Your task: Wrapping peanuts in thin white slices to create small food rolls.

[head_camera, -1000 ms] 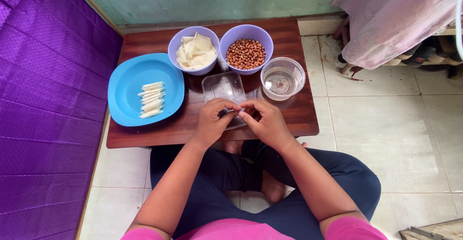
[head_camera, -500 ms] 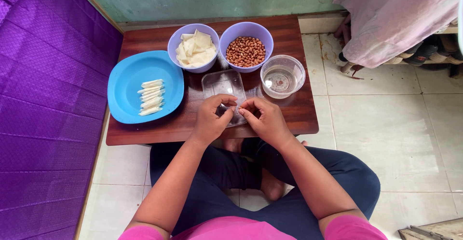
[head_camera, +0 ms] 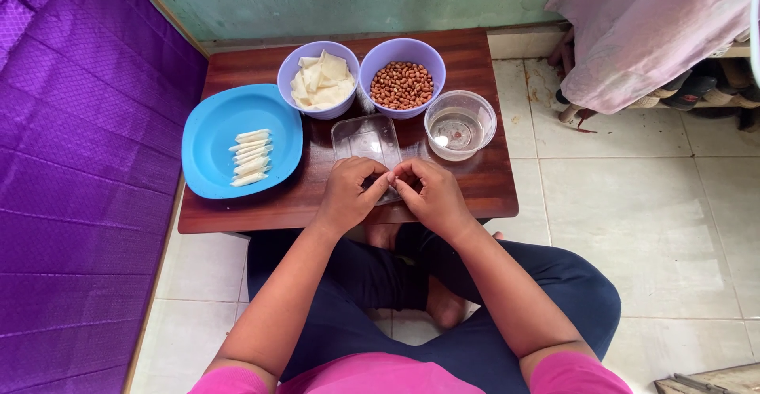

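Note:
My left hand and my right hand meet fingertip to fingertip over the near end of a clear plastic tray on the low wooden table. The fingers of both hands pinch something small between them; it is hidden by the fingers. A blue plate at the left holds a row of several small white rolled pieces. Behind the tray stand a purple bowl of white wrapper sheets and a purple bowl of peanuts.
A clear bowl with a little water stands at the right of the tray. Purple quilted fabric lies along the left. Pink cloth hangs at the upper right over a tiled floor. My crossed legs sit under the table's near edge.
Both hands have stayed over the near end of the tray, their fingertips working together with only slight shifts. Nothing else on the table has moved.

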